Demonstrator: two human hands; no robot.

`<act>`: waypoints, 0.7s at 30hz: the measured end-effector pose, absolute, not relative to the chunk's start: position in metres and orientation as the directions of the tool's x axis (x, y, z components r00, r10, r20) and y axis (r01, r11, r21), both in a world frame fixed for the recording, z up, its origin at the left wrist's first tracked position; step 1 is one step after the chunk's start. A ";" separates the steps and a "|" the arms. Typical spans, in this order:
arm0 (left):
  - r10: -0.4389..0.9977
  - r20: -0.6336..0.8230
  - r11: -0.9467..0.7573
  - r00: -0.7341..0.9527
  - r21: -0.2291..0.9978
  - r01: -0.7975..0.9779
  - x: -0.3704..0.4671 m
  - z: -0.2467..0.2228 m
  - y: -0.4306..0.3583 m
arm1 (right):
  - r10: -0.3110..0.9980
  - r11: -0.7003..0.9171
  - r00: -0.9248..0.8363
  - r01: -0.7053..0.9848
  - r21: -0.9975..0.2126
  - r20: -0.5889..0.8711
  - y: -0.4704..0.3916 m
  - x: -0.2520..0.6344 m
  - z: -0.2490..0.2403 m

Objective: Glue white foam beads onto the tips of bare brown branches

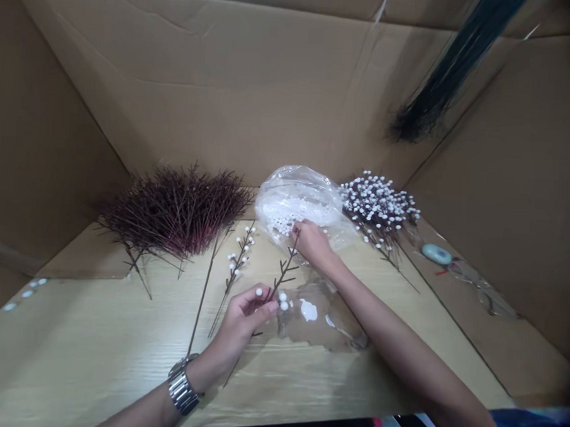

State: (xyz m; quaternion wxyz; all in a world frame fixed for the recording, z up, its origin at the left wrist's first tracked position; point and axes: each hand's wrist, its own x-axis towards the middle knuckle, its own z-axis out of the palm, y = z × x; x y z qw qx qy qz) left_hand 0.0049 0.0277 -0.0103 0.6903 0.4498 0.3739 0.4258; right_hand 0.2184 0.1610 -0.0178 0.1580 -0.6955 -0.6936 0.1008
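Note:
My left hand (248,312), with a metal watch on its wrist, pinches a brown twig (282,279) that leans up to the right. A few white balls (284,301) sit on the twig's lower part, by the fingers. My right hand (309,241) reaches into the mouth of a clear plastic bag (299,195) of small white balls. Its fingers are closed, and what they hold is too small to tell. Left of the twig lies another twig with white balls (238,259). White glue (308,310) is spread on a brown sheet (292,330) between my forearms.
A heap of bare brown twigs (176,212) lies at the back left. White-tipped twigs (380,202) are piled at the back right, near a pale green oval object (437,254) and glasses (491,298). Cardboard walls (253,80) surround the table. A dark bundle (451,76) hangs at upper right.

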 end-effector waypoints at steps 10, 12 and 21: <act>0.924 -0.137 0.231 0.356 0.943 -0.239 0.005 -0.008 0.027 | 0.992 0.122 -0.089 0.860 -0.496 0.090 0.162 0.225 -0.017; 0.925 -0.143 0.232 0.351 0.946 -0.225 0.005 -0.008 0.027 | 0.986 0.156 -0.097 0.810 -0.565 0.133 0.157 0.227 -0.016; 0.907 -0.206 0.317 0.368 0.908 -0.273 0.004 -0.010 0.024 | 0.961 0.275 -0.117 0.381 -0.883 0.249 0.100 0.239 0.026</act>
